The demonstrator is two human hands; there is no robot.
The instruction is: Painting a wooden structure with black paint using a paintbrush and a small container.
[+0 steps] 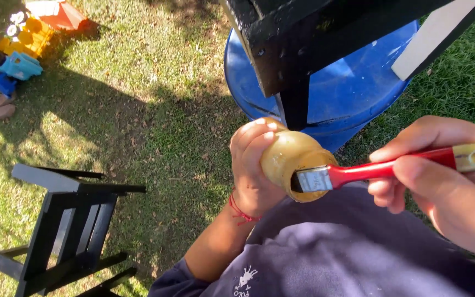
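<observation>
Right hand (441, 170) pinched shut on the red handle of a paintbrush (380, 168), thumb below, fingers over the top. Brush head sunk into the mouth of a small tan jar (290, 159), metal ferrule just at the rim. Left hand (251, 165) wrapped tight round the jar from the left, fingertips curled over its far shoulder, a red thread bracelet (240, 212) at the wrist. Jar tipped toward the brush, held above the lap, near the dark blue sweatshirt (347, 253).

Best done, by the look of it, with the jar kept steady and the tilt shallow, so nothing spills on the sweatshirt. Bristles dipped only partway, ferrule kept out of the paint. Excess wiped off on the inner rim before lifting. Grip eased closer to the ferrule for more control.

Beyond the hands: black-painted wooden frame (298, 49) resting on a blue barrel (353, 93), far and slightly right. Small black chair (64, 225) tipped on the grass (155, 110) at near left. Plastic toys (20, 44) at far left.

Bristles hidden inside the jar; paint level and colour impossible to tell. Frame cut off by the top edge, full shape unclear. Right forearm out of view. Toys too small and shaded to sort out.
</observation>
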